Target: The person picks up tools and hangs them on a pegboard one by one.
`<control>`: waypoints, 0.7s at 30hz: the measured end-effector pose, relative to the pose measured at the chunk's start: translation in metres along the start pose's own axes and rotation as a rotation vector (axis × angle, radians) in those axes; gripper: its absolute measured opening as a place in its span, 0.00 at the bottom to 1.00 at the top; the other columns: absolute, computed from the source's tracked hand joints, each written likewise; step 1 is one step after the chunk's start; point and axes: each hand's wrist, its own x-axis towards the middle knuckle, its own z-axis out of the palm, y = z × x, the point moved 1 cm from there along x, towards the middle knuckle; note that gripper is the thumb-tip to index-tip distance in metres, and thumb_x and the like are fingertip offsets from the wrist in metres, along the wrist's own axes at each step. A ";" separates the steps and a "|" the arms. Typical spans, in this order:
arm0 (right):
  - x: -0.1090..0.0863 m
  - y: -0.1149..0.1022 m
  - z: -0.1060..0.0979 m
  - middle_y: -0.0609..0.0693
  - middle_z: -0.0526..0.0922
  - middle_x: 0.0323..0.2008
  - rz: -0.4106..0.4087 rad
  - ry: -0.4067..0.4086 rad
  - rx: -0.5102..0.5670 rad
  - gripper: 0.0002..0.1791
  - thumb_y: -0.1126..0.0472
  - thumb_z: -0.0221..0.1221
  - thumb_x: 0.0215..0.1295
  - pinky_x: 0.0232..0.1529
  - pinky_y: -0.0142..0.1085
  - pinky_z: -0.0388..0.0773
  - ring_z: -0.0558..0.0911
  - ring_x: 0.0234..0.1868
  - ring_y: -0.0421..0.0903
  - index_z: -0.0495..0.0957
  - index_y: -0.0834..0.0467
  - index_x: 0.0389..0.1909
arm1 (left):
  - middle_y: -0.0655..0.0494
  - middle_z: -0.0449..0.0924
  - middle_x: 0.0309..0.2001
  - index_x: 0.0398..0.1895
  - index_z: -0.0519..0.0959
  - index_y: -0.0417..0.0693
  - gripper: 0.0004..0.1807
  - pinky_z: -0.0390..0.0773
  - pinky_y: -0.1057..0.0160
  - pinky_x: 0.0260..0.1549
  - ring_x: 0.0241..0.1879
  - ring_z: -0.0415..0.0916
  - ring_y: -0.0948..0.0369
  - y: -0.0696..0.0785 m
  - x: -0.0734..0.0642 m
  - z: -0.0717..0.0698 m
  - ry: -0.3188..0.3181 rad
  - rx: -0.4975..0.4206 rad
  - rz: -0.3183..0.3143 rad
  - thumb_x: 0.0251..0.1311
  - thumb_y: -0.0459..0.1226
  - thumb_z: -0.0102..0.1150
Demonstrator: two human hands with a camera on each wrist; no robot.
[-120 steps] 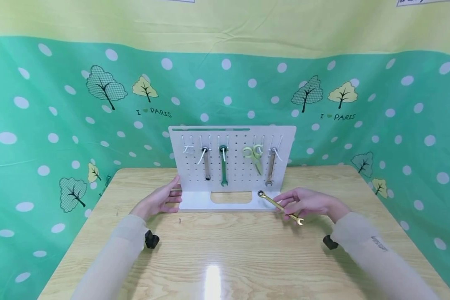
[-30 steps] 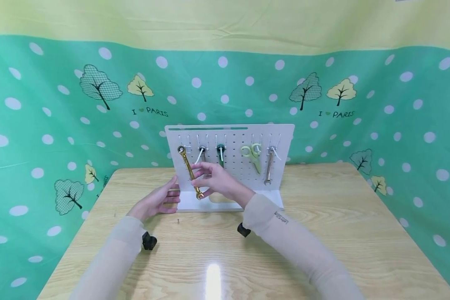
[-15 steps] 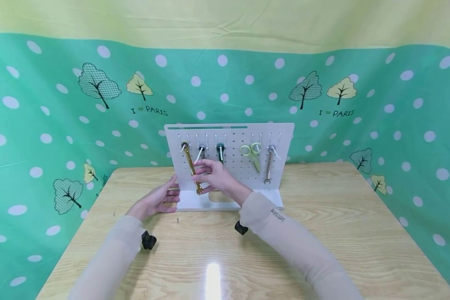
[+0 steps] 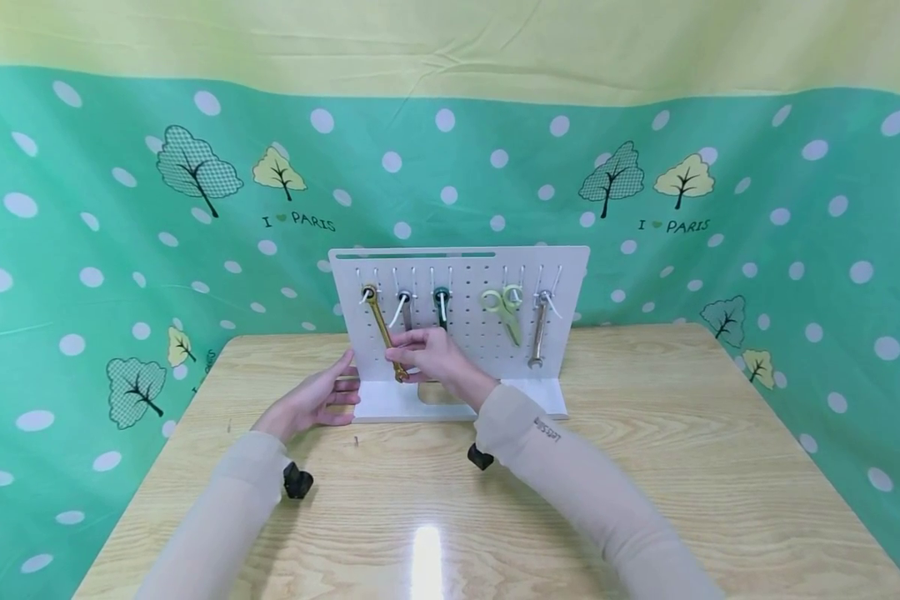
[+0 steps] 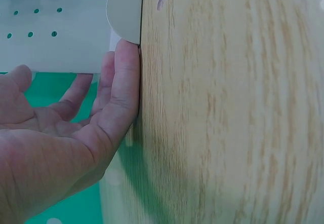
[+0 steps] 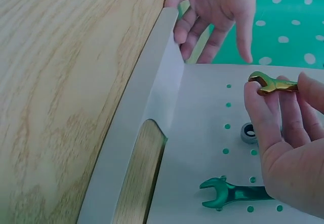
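Note:
A gold combination wrench [image 4: 378, 317] hangs tilted at the far left of a white pegboard [image 4: 476, 342], its ring end around a white hook. My right hand [image 4: 437, 357] pinches its lower part between thumb and fingers; the open end [image 6: 263, 83] sticks out past the fingertips in the right wrist view. At the board's left edge is my left hand [image 4: 317, 402], fingers extended. In the left wrist view, its fingertips [image 5: 126, 57] touch the corner of the white base. Beside the gold wrench hang a grey ring-ended tool [image 6: 248, 133] and a green wrench [image 6: 238, 192], partly hidden by my right hand.
Pale green scissors [image 4: 504, 315] and a silver wrench [image 4: 538, 333] hang on the board's right side. The board's base [image 4: 386, 404] has a cutout and stands on a wooden table [image 4: 645, 467]. A green and yellow patterned cloth [image 4: 450, 175] hangs behind.
My right hand has carried the gold wrench from the right of the base to the left hook. Its ring has slipped onto the hook and its lower end has dropped closer to the board. Left hand stays put.

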 end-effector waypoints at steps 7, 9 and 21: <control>0.004 0.006 0.004 0.57 0.86 0.49 0.019 0.005 -0.018 0.13 0.60 0.66 0.69 0.47 0.51 0.85 0.85 0.41 0.49 0.82 0.58 0.51 | 0.43 0.66 0.63 0.77 0.56 0.42 0.52 0.83 0.52 0.49 0.55 0.71 0.52 0.000 -0.001 -0.001 -0.001 -0.004 0.001 0.66 0.72 0.40; 0.005 0.008 0.006 0.57 0.86 0.48 0.019 0.000 -0.029 0.13 0.62 0.64 0.70 0.48 0.54 0.84 0.85 0.43 0.51 0.81 0.59 0.53 | 0.43 0.66 0.63 0.77 0.56 0.41 0.52 0.83 0.52 0.49 0.55 0.71 0.52 0.000 -0.001 -0.001 -0.004 -0.002 0.007 0.66 0.72 0.40; 0.004 0.013 0.012 0.57 0.80 0.54 0.003 -0.065 -0.007 0.20 0.70 0.59 0.71 0.48 0.56 0.83 0.78 0.60 0.61 0.75 0.57 0.63 | 0.43 0.66 0.63 0.77 0.55 0.40 0.52 0.83 0.52 0.49 0.54 0.71 0.53 0.000 0.000 -0.001 -0.010 0.005 0.014 0.67 0.72 0.39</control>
